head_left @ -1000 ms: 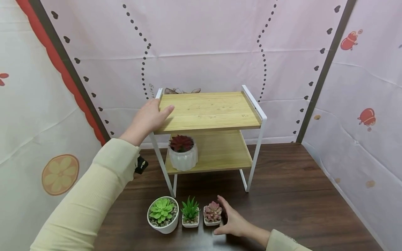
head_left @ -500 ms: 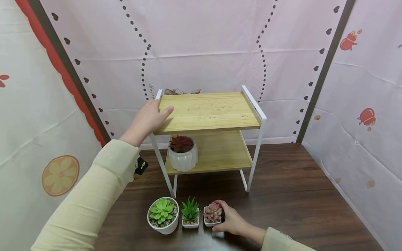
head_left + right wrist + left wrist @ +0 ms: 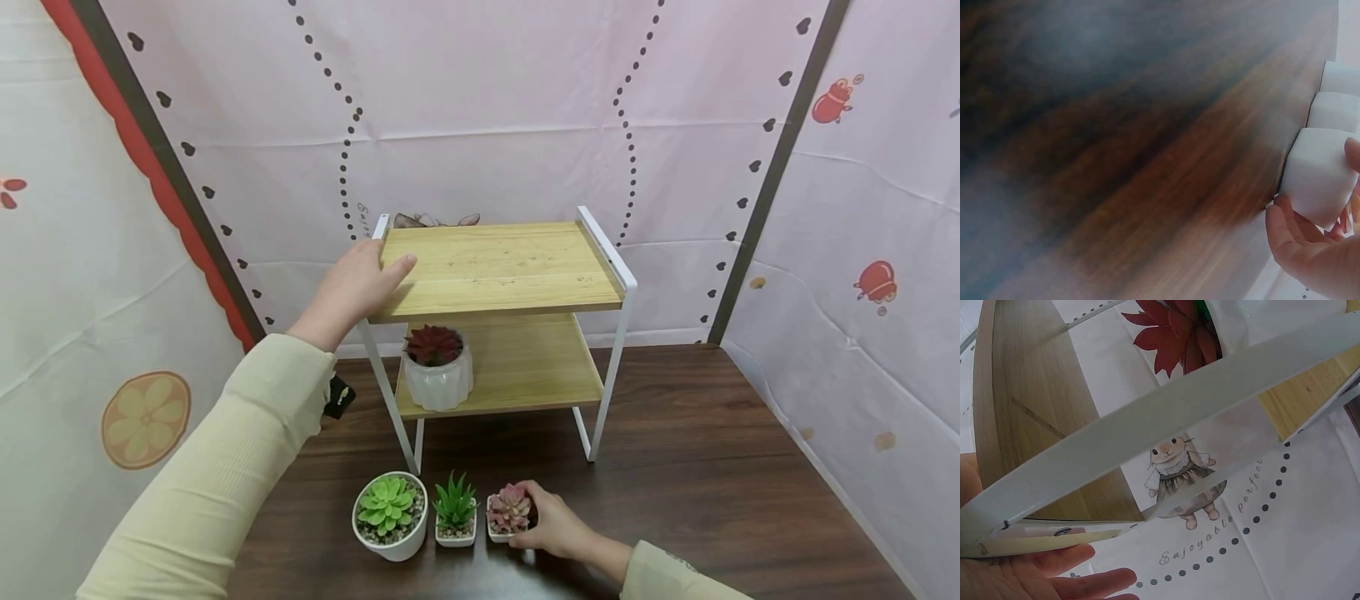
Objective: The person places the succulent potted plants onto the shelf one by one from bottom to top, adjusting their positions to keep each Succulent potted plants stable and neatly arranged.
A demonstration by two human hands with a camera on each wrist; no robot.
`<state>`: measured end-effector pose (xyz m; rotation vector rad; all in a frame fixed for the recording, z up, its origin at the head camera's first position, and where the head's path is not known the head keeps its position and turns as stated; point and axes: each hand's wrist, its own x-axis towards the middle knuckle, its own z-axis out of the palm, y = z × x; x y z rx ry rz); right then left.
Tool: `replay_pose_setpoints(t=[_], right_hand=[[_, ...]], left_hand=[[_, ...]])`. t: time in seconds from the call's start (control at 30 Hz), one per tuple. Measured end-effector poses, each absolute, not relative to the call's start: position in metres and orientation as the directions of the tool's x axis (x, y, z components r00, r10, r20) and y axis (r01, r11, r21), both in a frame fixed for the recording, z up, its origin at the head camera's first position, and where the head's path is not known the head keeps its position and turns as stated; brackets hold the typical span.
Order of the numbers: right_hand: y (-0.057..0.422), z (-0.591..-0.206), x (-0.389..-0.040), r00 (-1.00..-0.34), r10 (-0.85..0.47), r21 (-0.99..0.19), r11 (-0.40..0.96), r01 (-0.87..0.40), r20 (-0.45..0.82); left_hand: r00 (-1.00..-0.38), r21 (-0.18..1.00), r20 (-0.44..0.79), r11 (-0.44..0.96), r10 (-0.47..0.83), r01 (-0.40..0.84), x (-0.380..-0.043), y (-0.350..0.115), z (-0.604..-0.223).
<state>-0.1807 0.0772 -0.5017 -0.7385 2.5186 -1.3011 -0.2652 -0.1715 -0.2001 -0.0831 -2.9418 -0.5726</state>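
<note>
"What is held nearest, and what might go wrong?"

"The pink succulent (image 3: 508, 507), in its small white pot (image 3: 1319, 172) on the dark table (image 3: 712, 433), is pinched between the right hand's (image 3: 557, 527) thumb and curled fingers. If gripped unevenly, the pot could be tipped; by a sideways drag, the spiky green plant (image 3: 454, 500) just beside it could be knocked."

"And farther back?"

"The left hand (image 3: 352, 287) is laid over the rack's (image 3: 617, 354) left side, fingers straight, thumb on the top board (image 3: 502, 271). If leaned on heavily, the rack could be shifted and the red succulent (image 3: 433, 344) on the lower shelf (image 3: 536, 367) jolted."

"What is changed?"

"A second earlier, the right fingers are seen spread wider; now they are closed onto the pot."
</note>
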Motion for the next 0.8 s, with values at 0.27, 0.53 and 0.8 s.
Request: replay_pose_setpoints(t=[0.27,0.53,0.8], right_hand=[[0.077,-0.499,-0.179,-0.869,-0.495,-0.825,0.482,-0.295,0.022],[0.087,-0.484,-0.182,-0.872,-0.488,-0.837,0.465,-0.290,0.031],[0.098,-0.436,-0.196,-0.850,-0.523,-0.880,0.374,-0.293,0.061]], left_hand=[[-0.989,0.370,0.143,0.926,0.024,0.075,-0.266,-0.172,-0.200],[-0.989,0.380,0.148,0.921,0.029,0.084,-0.267,-0.172,-0.200],[-0.989,0.393,0.147,0.916,0.026,0.083,-0.266,-0.173,-0.200]])
